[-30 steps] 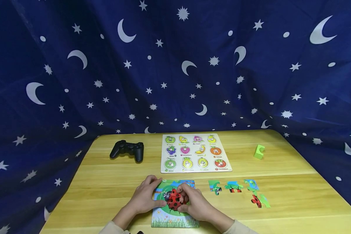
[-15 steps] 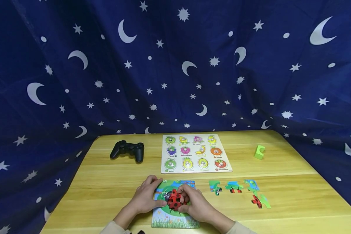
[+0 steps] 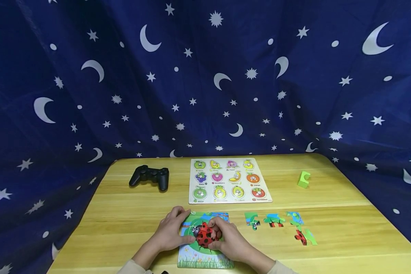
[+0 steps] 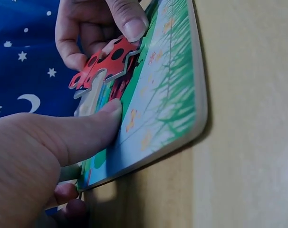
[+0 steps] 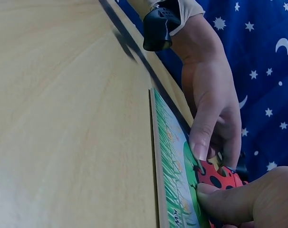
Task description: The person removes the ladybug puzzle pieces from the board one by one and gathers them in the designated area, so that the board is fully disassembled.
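Note:
A picture board (image 3: 203, 260) with grass and a green circle lies at the table's near side. My left hand (image 3: 172, 232) grips its left edge, the thumb (image 4: 89, 135) on the printed face and the fingers at the edge. Between thumb and fingers, my right hand (image 3: 231, 239) pinches a red, black-spotted puzzle piece (image 4: 116, 56) over the middle of the board. In the left wrist view that piece is tilted, its lower edge raised off the board. The fingertips hide part of it. In the right wrist view the red piece (image 5: 214, 175) shows between both thumbs.
Right of the board lie several loose puzzle pieces (image 3: 274, 218), one red and black (image 3: 300, 237). Behind it is a fruit-picture board (image 3: 228, 186), with a black game controller (image 3: 149, 176) to the left and a green block (image 3: 303, 179) to the right. A starry blue curtain surrounds the table.
Both hands keep nearly the same place and hold. The red piece has turned slightly in my right fingers since the earliest frame. The head view has tipped up a little.

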